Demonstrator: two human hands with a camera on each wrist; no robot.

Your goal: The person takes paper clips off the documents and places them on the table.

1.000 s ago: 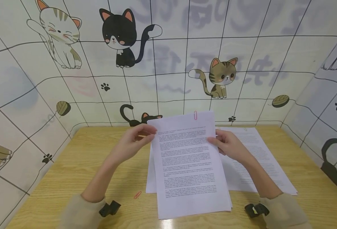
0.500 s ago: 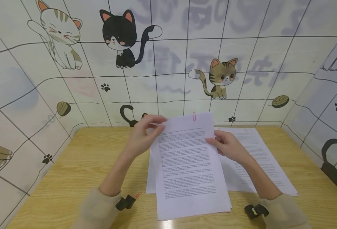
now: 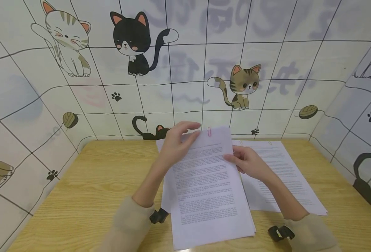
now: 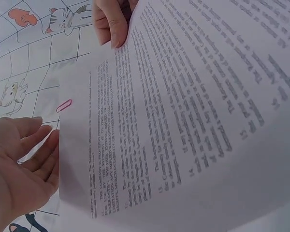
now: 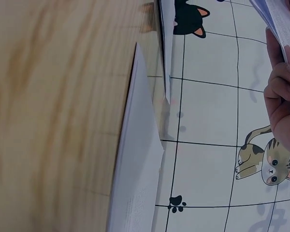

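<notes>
Printed sheets [image 3: 207,196] stand tilted up from the table, with a pink paper clip [image 3: 209,132] on their top edge. My right hand [image 3: 249,161] pinches the sheets at the right edge, thumb in front; the right wrist view shows this hand [image 5: 286,104] at its far side. At the top left corner, my left hand [image 3: 179,145] has its fingers loosely extended toward the clip. The left wrist view has the left hand [image 4: 19,166] beside the top edge, just short of the pink clip [image 4: 64,105], with nothing pinched between its fingers.
Another printed stack [image 3: 276,175] lies behind on the right, with two pale yellow clips at its top edge. More white paper [image 3: 165,196] shows behind the held sheets. Beneath is a wooden table [image 3: 94,182], backed by a cat-patterned wall [image 3: 188,98].
My left hand has left the sheets' left edge and moved right along the top toward the clip. The sheets have shifted slightly left and down. The left sleeve now covers the red clip on the table.
</notes>
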